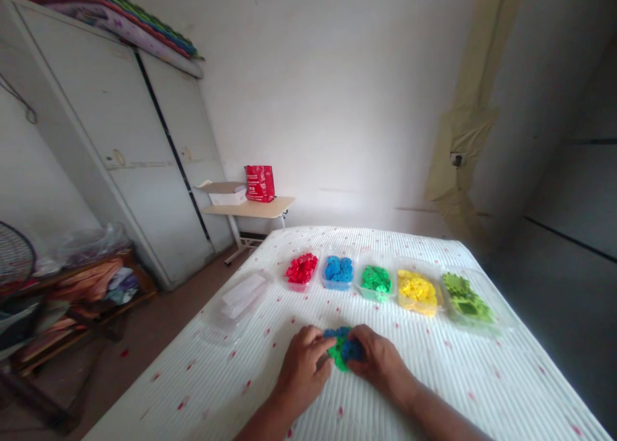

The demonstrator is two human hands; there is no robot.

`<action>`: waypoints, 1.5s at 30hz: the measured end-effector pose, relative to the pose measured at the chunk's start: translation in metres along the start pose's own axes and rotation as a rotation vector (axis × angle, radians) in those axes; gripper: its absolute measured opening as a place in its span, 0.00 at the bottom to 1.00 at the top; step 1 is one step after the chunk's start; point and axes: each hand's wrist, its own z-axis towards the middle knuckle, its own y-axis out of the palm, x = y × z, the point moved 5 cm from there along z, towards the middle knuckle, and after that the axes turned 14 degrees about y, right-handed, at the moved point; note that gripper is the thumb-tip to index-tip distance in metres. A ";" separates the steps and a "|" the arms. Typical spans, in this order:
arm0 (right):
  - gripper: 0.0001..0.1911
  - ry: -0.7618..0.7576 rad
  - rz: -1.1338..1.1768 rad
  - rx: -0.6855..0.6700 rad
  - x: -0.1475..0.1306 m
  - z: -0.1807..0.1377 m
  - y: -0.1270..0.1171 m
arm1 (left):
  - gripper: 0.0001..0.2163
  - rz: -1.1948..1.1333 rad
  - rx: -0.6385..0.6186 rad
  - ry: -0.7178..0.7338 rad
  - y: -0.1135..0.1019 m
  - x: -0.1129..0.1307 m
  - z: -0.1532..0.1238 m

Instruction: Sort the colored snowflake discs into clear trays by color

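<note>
My left hand (303, 364) and my right hand (378, 360) meet low on the white quilted surface (434, 389). Between their curled fingers sits a small cluster of joined blue and green plastic pieces (343, 350). Both hands pinch this cluster from either side, and part of it is hidden by the fingers. Beyond the hands stands a row of clear trays: red pieces (301, 269), blue pieces (338, 269), green pieces (376, 279), yellow pieces (417, 289) and olive-green pieces (467, 297).
A clear lidded box (240, 297) lies at the left of the surface. A small side table (250, 208) with a red bag (260, 182) stands by the wall. A tall white wardrobe (130, 158) and a cluttered low shelf (87, 287) are at the left.
</note>
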 end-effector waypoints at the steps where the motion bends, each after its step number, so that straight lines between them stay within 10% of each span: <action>1: 0.13 0.003 0.063 -0.013 0.004 0.001 -0.002 | 0.18 0.001 -0.003 -0.001 -0.001 0.001 0.000; 10: 0.09 0.038 0.685 -0.147 0.029 0.023 -0.014 | 0.15 -0.014 0.006 0.087 0.000 0.009 0.000; 24: 0.21 -0.026 -0.176 -0.078 -0.013 0.023 -0.003 | 0.15 -0.139 0.016 0.158 0.005 0.007 -0.007; 45: 0.12 0.035 -0.053 0.026 -0.012 0.019 -0.007 | 0.15 -0.314 0.307 -0.158 -0.026 -0.043 -0.004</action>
